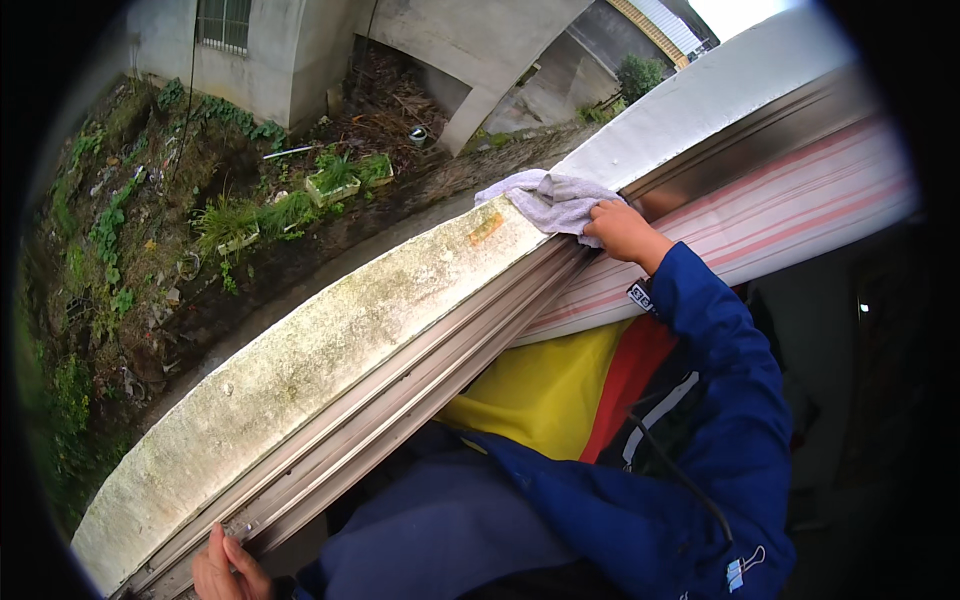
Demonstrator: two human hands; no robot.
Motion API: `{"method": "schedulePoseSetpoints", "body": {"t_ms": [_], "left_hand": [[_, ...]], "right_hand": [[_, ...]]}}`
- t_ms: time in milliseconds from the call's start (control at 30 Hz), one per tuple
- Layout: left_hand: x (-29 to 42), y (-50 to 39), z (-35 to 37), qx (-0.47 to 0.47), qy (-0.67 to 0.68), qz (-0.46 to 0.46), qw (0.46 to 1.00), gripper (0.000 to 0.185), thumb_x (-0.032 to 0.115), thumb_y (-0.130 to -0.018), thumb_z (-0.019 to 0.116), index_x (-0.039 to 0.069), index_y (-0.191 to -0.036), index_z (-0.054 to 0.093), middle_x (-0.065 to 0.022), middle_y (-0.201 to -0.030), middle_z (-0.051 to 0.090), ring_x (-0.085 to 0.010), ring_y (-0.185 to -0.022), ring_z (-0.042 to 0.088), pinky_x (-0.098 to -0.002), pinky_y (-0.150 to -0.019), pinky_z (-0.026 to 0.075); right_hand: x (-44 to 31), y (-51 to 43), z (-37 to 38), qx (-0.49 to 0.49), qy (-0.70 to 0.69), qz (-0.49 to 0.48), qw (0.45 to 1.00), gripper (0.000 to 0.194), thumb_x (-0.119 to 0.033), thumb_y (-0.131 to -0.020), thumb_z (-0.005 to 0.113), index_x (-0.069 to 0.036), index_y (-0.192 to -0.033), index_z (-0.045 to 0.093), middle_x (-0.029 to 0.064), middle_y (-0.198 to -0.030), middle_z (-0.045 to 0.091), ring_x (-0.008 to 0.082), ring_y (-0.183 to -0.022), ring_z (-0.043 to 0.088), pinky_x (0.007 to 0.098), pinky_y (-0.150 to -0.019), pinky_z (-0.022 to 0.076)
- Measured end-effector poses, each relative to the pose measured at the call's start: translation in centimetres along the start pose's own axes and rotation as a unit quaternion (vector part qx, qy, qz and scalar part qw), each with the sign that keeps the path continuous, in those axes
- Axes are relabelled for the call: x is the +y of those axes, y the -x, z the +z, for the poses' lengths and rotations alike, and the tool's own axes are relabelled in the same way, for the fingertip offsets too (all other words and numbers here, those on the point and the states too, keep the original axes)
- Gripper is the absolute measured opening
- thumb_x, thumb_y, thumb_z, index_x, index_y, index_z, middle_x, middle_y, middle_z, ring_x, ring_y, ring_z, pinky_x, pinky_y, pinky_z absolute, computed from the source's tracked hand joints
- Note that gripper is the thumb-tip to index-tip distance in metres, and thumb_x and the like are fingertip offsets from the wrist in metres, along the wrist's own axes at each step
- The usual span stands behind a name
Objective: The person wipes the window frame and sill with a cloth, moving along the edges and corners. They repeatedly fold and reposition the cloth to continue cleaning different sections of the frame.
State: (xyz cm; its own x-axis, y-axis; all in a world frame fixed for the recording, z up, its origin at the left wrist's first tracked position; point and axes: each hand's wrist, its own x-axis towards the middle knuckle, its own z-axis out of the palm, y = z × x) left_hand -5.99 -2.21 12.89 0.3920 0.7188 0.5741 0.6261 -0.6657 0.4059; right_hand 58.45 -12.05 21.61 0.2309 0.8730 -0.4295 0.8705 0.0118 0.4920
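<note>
My right hand [624,232] grips one end of a pale lilac cloth [555,199], which lies bunched across the outer window ledge [337,315] and its inner edge. Beside that hand, the metal sliding-window track [405,367] runs diagonally down to the lower left. At the track's lower end is my left hand [229,570], thumb and index finger close together over the rail. Whether anything sits between those fingertips cannot be made out. Left of the cloth the ledge is stained and mossy, with a rusty orange patch [486,229]; beyond it, the ledge [690,105] is whiter.
A pink-striped white curtain [795,202] hangs along the inner side, close to my right forearm. Beneath it is yellow and red fabric [540,382]. Outside, far below the ledge, are planters with grass [334,184], a weedy slope [112,217] and a concrete building [247,67].
</note>
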Motion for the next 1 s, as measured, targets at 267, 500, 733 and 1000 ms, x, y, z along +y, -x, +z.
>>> {"method": "schedulePoseSetpoints", "body": {"t_ms": [267, 500, 733, 1000], "left_hand": [[0.0, -0.2, 0.2, 0.019, -0.022, 0.034, 0.999, 0.015, -0.002, -0.089, 0.062, -0.010, -0.101, 0.066, -0.0157, -0.074, 0.063, -0.0261, -0.057, 0.054, -0.0345, -0.053, 0.042], [0.0, -0.5, -0.1, 0.004, -0.011, 0.053, 0.999, 0.015, -0.003, -0.088, 0.062, -0.010, -0.102, 0.066, -0.0152, -0.072, 0.062, -0.0257, -0.056, 0.052, -0.0346, -0.051, 0.041], [0.5, -0.5, 0.0, -0.006, -0.022, 0.036, 0.999, 0.015, -0.004, -0.088, 0.063, -0.011, -0.101, 0.066, -0.0163, -0.072, 0.062, -0.0256, -0.054, 0.051, -0.0347, -0.049, 0.039], [0.5, -0.7, 0.2, 0.015, -0.027, 0.050, 0.998, 0.015, -0.005, -0.088, 0.062, -0.012, -0.101, 0.065, -0.0161, -0.071, 0.060, -0.0251, -0.054, 0.050, -0.0345, -0.049, 0.039]], "right_hand": [[-0.7, -1.4, -1.0, 0.010, -0.127, 0.107, 0.986, 0.023, -0.010, -0.069, 0.069, -0.013, -0.091, 0.072, 0.0171, -0.084, 0.067, 0.0346, -0.086, 0.065, 0.0437, -0.075, 0.0507], [-2.7, 0.0, 1.9, 0.238, 0.063, -0.016, 0.969, 0.004, -0.008, -0.069, 0.062, -0.008, -0.074, 0.061, 0.0091, -0.077, 0.058, 0.0267, -0.083, 0.055, 0.0365, -0.074, 0.0432], [-1.7, 0.9, 0.6, 0.199, -0.021, -0.180, 0.963, 0.020, -0.004, -0.068, 0.062, -0.006, -0.088, 0.063, 0.0080, -0.090, 0.058, 0.0277, -0.088, 0.055, 0.0364, -0.078, 0.0445], [-1.4, 0.7, 0.7, 0.148, -0.098, -0.005, 0.984, 0.022, 0.004, -0.068, 0.063, -0.003, -0.090, 0.062, 0.0160, -0.092, 0.060, 0.0351, -0.090, 0.061, 0.0430, -0.078, 0.0501]]}}
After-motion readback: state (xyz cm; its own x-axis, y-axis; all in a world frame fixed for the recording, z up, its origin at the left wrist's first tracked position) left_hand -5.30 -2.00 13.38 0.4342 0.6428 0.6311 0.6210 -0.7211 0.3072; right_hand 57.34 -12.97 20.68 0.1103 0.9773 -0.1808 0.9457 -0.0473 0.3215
